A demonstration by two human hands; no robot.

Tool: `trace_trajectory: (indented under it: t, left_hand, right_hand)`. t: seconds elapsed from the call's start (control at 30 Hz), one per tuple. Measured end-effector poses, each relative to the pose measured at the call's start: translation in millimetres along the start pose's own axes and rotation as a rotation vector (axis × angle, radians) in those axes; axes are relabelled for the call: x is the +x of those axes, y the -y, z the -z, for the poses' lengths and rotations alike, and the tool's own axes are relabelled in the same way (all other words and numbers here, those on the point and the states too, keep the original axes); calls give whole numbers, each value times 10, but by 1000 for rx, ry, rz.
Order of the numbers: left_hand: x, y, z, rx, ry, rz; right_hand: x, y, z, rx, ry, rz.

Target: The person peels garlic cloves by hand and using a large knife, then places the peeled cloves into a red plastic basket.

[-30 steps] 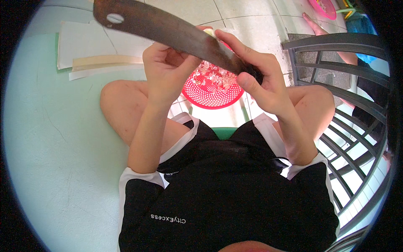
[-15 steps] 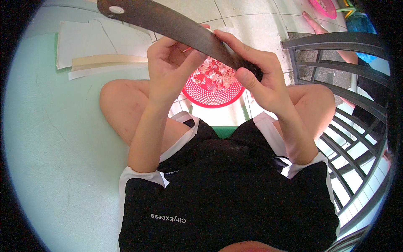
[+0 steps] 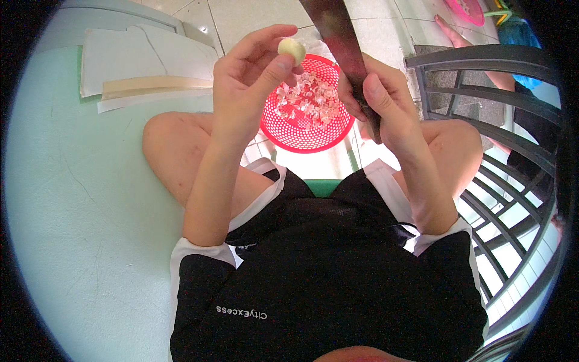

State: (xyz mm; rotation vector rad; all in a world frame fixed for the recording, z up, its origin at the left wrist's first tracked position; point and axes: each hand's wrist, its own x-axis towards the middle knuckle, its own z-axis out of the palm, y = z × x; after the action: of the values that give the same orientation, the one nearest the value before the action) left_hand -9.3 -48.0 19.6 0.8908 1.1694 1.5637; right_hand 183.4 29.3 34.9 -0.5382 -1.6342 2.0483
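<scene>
My left hand point(image 3: 244, 84) pinches a small, pale, round peeled bulb point(image 3: 292, 51) between thumb and fingers; it looks like a garlic clove or small onion, I cannot tell which. My right hand point(image 3: 395, 105) is closed around the handle end of a large dark-bladed knife point(image 3: 338, 36). Its blade points up and away, past the top edge of the view. Below and between both hands sits a red perforated basket point(image 3: 289, 137), with pinkish-white papery skins and pieces point(image 3: 310, 102) in it.
Dark metal railings point(image 3: 482, 60) curve along my right. Beyond them are another person's leg point(image 3: 452, 36) and a second pink basket point(image 3: 467, 11). At left, flat white boards or sheets point(image 3: 120, 60) lie against a pale green surface point(image 3: 90, 193). Green seat edge point(image 3: 321, 188) shows between my thighs.
The knife has swung from slanting leftward across both hands to pointing away from me. My left hand has drawn apart from the blade, and the pale bulb now shows in it.
</scene>
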Motion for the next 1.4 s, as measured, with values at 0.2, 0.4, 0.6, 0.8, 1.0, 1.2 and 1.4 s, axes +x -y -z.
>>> trace_trajectory:
  t: [0.2, 0.4, 0.6, 0.8, 1.0, 1.2, 1.4]
  left_hand:
    - [3, -9, -19, -80, 17, 11]
    - [-6, -1, -27, -138, -9, 17]
    - [-22, 24, -7, -224, -7, 1]
    - [-10, 79, 64, -365, 61, 84]
    - [-27, 77, 54, -373, 94, 74]
    - [-20, 61, 42, -391, 99, 72]
    - [-36, 55, 50, -393, 91, 61]
  right_hand:
    - [-11, -35, -21, 109, -23, 18]
    - [-14, -28, -34, 84, 11, -34]
    - [7, -5, -63, -23, 68, 34]
    - [29, -107, -121, -259, -10, 187]
    - [19, 6, -100, -355, 0, 158]
    - [28, -43, -102, -390, -33, 230]
    - [36, -36, -108, -405, -25, 248]
